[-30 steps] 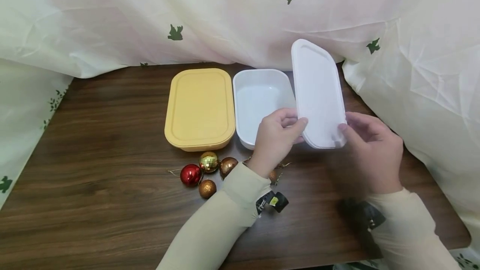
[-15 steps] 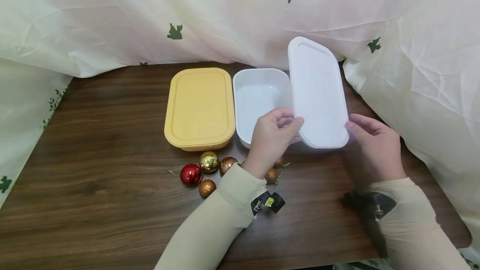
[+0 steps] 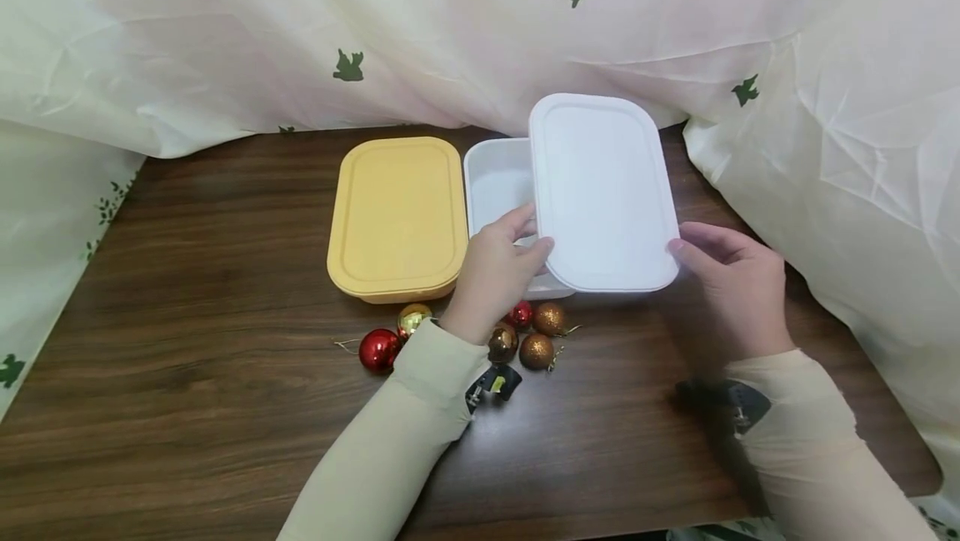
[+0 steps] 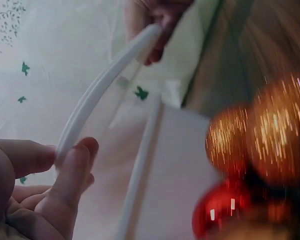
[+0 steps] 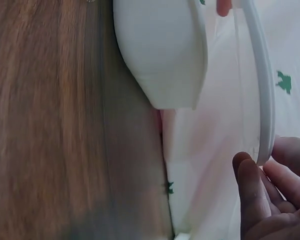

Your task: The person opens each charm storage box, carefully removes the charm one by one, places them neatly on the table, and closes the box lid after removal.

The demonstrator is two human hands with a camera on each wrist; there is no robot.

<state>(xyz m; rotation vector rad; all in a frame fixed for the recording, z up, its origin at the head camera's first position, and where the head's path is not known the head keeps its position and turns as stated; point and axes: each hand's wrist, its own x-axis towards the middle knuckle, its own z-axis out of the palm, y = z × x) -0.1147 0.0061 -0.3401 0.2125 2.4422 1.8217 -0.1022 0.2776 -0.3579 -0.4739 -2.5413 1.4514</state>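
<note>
A white lid (image 3: 604, 191) is held up between both hands, above the right part of an uncovered white container (image 3: 498, 178). At its near left corner my left hand (image 3: 498, 266) pinches the edge between thumb and fingers. My right hand (image 3: 738, 283) pinches the near right corner the same way. Both wrist views show a gap between the lid's edge (image 4: 97, 90) and the container's rim (image 5: 202, 65). The lid hides much of the container's inside.
A yellow container with its lid on (image 3: 399, 216) stands left of the white one. Several baubles, among them a red one (image 3: 379, 350) and a glittery copper one (image 3: 537, 352), lie in front, partly behind my left arm. A white curtain (image 3: 450, 32) hangs along the back.
Both hands have carried the lid leftward, from the container's right side to over it. The lid has turned flatter, showing more of its top, and its far edge has come down.
</note>
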